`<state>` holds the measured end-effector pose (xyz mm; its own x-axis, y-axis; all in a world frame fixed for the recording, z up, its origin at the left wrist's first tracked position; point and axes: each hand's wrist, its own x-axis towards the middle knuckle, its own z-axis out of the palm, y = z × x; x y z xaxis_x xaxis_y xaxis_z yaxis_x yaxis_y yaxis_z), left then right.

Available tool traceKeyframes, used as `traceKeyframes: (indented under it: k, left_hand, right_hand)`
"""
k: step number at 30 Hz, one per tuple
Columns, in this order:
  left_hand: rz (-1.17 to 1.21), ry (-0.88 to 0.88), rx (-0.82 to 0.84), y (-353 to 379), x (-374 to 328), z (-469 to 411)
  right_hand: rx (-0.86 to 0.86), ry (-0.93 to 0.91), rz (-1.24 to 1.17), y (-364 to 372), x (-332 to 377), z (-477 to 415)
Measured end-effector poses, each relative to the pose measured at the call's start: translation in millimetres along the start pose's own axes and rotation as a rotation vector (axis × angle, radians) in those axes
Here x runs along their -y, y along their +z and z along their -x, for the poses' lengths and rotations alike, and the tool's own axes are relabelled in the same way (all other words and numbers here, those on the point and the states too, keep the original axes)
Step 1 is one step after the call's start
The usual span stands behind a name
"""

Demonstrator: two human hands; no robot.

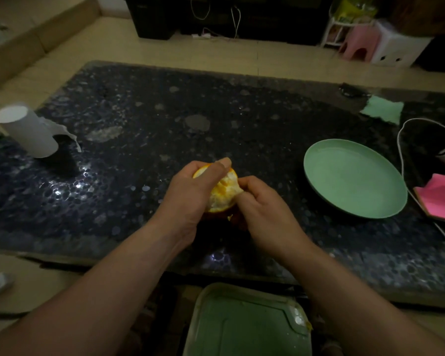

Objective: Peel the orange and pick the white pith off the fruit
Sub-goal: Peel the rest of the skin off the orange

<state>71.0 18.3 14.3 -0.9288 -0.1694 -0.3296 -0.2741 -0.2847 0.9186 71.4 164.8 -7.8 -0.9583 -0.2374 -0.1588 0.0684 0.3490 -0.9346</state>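
Gripping the half-peeled orange (pixel 222 194) in my left hand (pixel 190 191), I pinched peel with my right hand (pixel 262 204); next, a steady outward pull.

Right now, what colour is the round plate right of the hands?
Round plate: pale green; head view.

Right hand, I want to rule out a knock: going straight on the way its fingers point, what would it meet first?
The orange: the right hand points up-left at it, its fingers apparently pinching there. Just behind sits the left hand, gripping the fruit.
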Motion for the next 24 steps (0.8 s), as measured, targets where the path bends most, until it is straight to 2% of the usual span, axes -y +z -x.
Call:
traceKeyframes:
  k: [2, 7, 14, 21, 24]
  left_hand:
    - [0.007, -0.003, 0.025, -1.6, -2.2, -0.3]
    - [-0.048, 0.059, 0.022, -0.5, 3.1, 1.5]
    - [-0.024, 0.068, 0.037, -2.9, -0.1, 0.4]
    - [-0.152, 0.144, 0.073, -7.2, 1.4, 1.9]
    - [-0.098, 0.129, 0.087, -7.0, -1.3, 3.0]
  right_hand:
    - [0.013, 0.000, -0.032, -0.1, -1.7, -0.3]
    - [0.040, -0.032, 0.091, -7.3, -0.2, -2.9]
    - [0.052, -0.021, -0.109, -8.7, 4.4, 0.1]
    - [0.095, 0.009, -0.160, -8.3, 3.7, -1.2]
    - [0.065, -0.027, -0.212, -6.6, 4.0, -0.6]
